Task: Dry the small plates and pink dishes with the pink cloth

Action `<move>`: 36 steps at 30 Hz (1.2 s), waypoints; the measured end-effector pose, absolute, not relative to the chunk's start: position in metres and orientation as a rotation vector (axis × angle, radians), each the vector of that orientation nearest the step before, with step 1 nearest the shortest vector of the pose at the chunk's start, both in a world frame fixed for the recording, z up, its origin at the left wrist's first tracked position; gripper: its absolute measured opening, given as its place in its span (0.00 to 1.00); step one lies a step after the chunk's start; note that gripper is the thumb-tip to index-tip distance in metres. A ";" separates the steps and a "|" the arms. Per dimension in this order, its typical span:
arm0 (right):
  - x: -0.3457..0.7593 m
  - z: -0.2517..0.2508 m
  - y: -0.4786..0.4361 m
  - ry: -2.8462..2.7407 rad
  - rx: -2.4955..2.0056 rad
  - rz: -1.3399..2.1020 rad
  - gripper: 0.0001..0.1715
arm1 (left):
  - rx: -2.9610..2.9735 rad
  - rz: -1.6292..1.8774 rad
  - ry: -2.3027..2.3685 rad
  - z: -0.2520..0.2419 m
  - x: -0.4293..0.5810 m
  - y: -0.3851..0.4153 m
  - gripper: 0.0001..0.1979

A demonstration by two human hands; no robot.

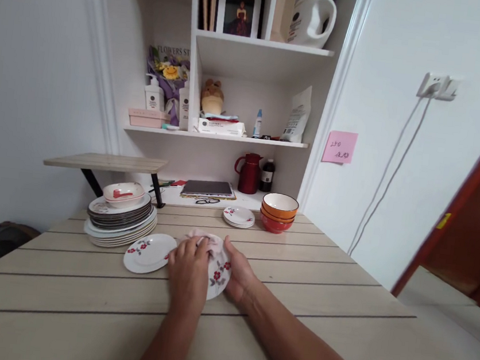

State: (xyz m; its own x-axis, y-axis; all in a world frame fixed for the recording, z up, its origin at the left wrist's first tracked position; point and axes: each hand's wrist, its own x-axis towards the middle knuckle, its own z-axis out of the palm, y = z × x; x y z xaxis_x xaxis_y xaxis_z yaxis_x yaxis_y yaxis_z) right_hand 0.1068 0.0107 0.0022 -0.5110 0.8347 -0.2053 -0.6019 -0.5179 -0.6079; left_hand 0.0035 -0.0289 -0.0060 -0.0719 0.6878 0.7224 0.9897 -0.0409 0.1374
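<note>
A white plate with red flowers and grey leaves (219,276) is held tilted above the middle of the table. My right hand (240,272) grips its right edge, thumb over the rim. Against the plate's upper face my left hand (190,264) presses a pale pink cloth (214,243), its fingers curled on the fabric. Another flowered plate (149,253) lies flat on the table just left of my left hand. Beyond my hands sits a short stack of small flowered plates (238,217).
At the left stands a tall stack of plates (121,227) topped by white bowls (123,193), near a small raised shelf (106,161). Stacked orange and red bowls (278,213) stand at the back right. Behind are a dark red jug (250,173), glasses (207,201) and a laptop (207,188).
</note>
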 end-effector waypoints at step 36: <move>0.133 -0.002 0.038 -0.492 -0.719 1.862 0.27 | -2.284 -0.786 -1.878 -0.011 0.015 -0.031 0.16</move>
State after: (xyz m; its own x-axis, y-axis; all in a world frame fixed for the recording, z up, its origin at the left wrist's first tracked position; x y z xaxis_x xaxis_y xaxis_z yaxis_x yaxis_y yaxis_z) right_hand 0.1333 0.0382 -0.0025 -0.2864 0.9241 -0.2530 -0.6785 -0.3820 -0.6274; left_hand 0.0154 -0.0308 -0.0105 0.1159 0.8940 0.4327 0.9358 -0.2443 0.2540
